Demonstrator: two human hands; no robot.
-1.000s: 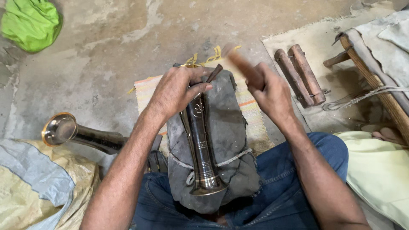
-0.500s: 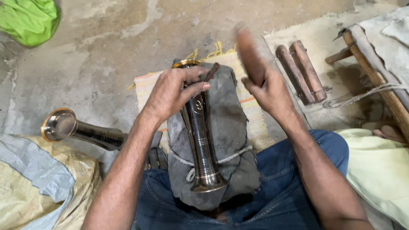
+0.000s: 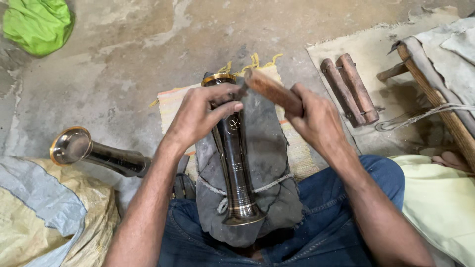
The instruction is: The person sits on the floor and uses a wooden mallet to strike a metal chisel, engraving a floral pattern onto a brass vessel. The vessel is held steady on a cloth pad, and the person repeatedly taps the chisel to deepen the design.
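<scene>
Since the earlier frame the right hand (image 3: 316, 116) has swung its wooden mallet (image 3: 272, 90) down toward the dark metal vase (image 3: 233, 158). That vase lies lengthwise on a grey pad (image 3: 269, 163) over the lap, flared base toward the person, mouth pointing away. Left hand (image 3: 203, 116) clasps its upper neck; both grips are closed tight.

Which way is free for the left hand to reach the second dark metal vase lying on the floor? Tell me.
Probably yes: the left hand holds the lap vase, but bare floor lies between it and the second dark metal vase.

Left hand (image 3: 205, 116) curls downward, fingers bent; right hand (image 3: 316, 118) holds a closed grip, raised.
</scene>
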